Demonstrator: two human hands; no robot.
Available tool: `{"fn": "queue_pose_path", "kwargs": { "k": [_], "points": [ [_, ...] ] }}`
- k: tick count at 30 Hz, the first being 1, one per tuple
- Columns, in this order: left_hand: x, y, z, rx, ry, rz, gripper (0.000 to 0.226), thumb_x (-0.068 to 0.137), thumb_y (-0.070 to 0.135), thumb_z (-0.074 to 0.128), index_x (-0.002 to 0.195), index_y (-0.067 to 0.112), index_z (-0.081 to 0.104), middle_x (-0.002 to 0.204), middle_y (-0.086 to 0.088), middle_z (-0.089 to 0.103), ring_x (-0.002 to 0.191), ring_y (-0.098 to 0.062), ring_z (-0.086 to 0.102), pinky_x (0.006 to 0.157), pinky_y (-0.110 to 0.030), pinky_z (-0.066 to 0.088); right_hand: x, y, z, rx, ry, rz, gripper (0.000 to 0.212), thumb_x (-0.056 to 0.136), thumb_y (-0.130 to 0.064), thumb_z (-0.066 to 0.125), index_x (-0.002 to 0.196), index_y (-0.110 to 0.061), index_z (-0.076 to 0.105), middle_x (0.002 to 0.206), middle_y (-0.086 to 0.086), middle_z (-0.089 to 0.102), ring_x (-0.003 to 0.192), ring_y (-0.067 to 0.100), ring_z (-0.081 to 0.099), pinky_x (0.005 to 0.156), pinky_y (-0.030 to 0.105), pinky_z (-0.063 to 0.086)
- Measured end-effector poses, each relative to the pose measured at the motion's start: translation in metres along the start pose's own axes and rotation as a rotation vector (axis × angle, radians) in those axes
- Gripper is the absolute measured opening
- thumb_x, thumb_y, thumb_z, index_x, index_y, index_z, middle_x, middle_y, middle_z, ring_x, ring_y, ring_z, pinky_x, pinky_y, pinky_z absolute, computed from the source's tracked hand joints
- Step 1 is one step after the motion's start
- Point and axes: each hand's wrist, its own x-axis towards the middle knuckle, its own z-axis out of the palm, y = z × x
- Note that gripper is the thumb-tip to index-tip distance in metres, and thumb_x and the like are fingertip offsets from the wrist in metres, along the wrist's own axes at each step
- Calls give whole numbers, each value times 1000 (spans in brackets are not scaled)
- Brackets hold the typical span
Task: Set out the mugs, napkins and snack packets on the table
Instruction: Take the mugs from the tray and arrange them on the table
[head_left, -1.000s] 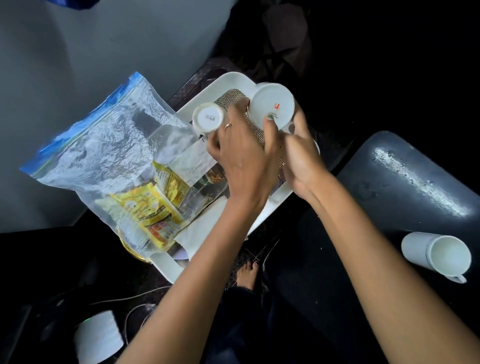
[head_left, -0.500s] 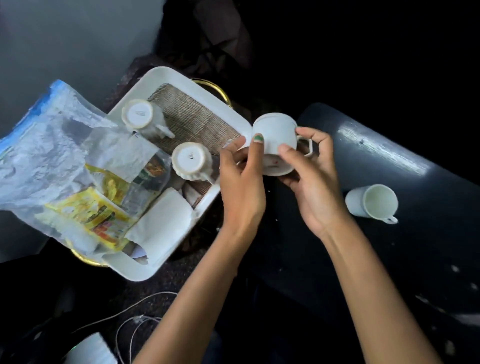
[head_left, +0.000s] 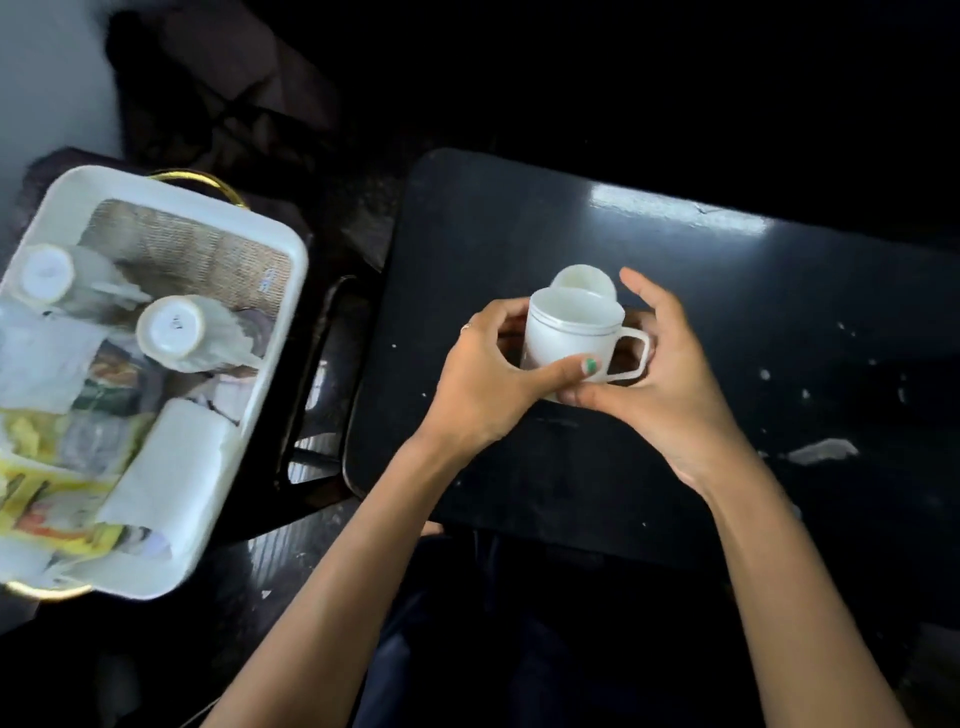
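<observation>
Over the black table (head_left: 701, 291) I hold a white mug (head_left: 563, 338) upright, its handle pointing right. My left hand (head_left: 488, 379) grips its left side, thumb across the front. My right hand (head_left: 670, 369) cups its base from the right, with fingers spread near the handle. Just behind it a second white mug (head_left: 583, 279) peeks out on the table. On the left, a white tray (head_left: 280, 332) holds two upturned mugs (head_left: 171, 327) (head_left: 47, 273), a folded white napkin (head_left: 166, 467) and yellow snack packets (head_left: 47, 499) in a clear bag.
The tray has gold handles (head_left: 202, 182) and a woven liner, and rests on a dark surface left of the table. A dark gap with a black bar (head_left: 322, 374) separates tray and table. White scuffs (head_left: 821, 449) mark the table's right part.
Both hands carried the mug from the tray's edge rightward over the table and turned it upright. It now sits in front of the mug that was lying on the table.
</observation>
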Motion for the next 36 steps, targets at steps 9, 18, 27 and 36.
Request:
{"fn": "queue_pose_path", "kwargs": {
  "k": [9,18,27,36],
  "points": [
    [13,-11,105,154,-105,115,69,69,17,84,130,24,52,126,11,57,116,-5,53,97,-15,41,-9,71,-60,-227,328,-45,90,64,6,76,140,-25,38,133,-1,42,108,2,49,73,0,44],
    [46,-29,163,200,-52,55,68,74,13,75,133,29,45,126,13,58,111,1,52,81,-1,35,26,117,-86,-284,418,-85,78,67,5,65,136,-19,40,136,3,46,124,20,47,96,45,48],
    [73,-52,183,260,-30,-13,75,78,15,72,140,33,33,135,14,52,124,-4,48,95,-22,41,64,136,-103,-390,314,-120,72,68,2,68,132,-20,41,133,-1,50,121,18,48,95,39,47],
    [66,-61,188,286,-59,-35,91,81,11,67,150,34,12,153,11,33,135,-10,40,109,-34,39,68,142,-110,-532,247,-171,82,66,-1,75,136,-21,38,138,0,50,121,27,47,97,44,43]
  ]
}}
